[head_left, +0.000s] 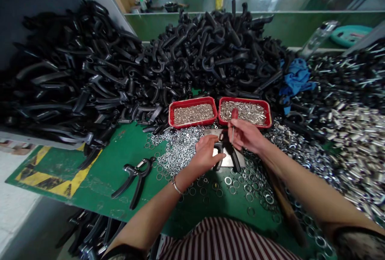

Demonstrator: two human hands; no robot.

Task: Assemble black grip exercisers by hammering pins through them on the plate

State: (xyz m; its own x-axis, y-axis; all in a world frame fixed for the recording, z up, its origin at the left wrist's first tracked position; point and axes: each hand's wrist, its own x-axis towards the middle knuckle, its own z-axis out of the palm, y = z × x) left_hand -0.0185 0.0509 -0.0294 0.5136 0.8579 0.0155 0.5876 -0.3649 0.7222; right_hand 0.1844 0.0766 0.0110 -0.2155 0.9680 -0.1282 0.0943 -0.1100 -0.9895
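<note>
My left hand [207,153] is closed on a black plastic handle piece [219,156] that rests on a small metal plate [224,159] on the green table. My right hand [245,135] pinches a small screwdriver with a red handle [234,114], its thin shaft pointing down at the top of the black piece. Both hands meet just in front of two red trays. Loose metal washers [177,147] lie scattered around the plate.
The left red tray [192,101] holds small nuts, the right one [245,100] small metal pins. Behind them rises a big heap of black handles [168,59]. An assembled hand gripper [135,177] lies at left. More metal parts [351,131] and a blue cloth [296,76] are at right.
</note>
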